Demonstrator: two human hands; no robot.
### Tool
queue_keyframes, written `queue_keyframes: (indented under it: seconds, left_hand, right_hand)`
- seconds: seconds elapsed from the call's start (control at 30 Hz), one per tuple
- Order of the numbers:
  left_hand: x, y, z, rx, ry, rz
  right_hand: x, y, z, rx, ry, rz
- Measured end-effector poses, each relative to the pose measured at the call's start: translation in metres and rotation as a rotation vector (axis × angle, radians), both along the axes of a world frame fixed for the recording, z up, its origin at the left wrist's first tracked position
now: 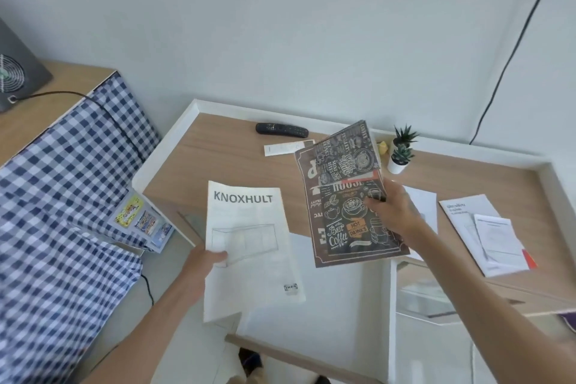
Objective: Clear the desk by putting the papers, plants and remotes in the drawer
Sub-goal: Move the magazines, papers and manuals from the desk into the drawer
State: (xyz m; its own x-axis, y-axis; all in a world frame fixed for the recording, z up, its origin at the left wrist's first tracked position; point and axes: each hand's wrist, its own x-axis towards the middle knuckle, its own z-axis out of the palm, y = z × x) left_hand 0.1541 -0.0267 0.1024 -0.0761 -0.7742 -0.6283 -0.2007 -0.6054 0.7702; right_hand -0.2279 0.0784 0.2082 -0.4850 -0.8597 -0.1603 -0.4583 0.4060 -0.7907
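The open drawer lies at the lower centre of the frame, directly beneath both hands, so the papers need only go down. The left hand pinches the white KNOXHULT booklet at its lower left edge; its long axis runs up-down in the frame, already over the drawer. The right hand is clamped on a fanned stack of coffee-print sheets, held above the bench edge and drawer. Still on the bench: a black remote at upper centre, two small potted plants to its right, and white papers at right.
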Motion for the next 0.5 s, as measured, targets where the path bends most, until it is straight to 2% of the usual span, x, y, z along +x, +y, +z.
queue_keyframes:
  seconds: [0.2, 0.33, 0.5]
  left_hand:
    - [-0.025, 0.054, -0.005, 0.244, 0.119, -0.239]
    - [-0.035, 0.072, -0.019, 0.323, 0.118, -0.401]
    - [-0.045, 0.087, -0.044, 0.413, 0.096, -0.487]
  right_hand:
    - [-0.016, 0.055, 0.002, -0.033, -0.181, -0.133]
    - [-0.018, 0.087, -0.002, -0.100, -0.342, -0.243]
    - [-0.012, 0.117, -0.009, -0.110, -0.446, -0.357]
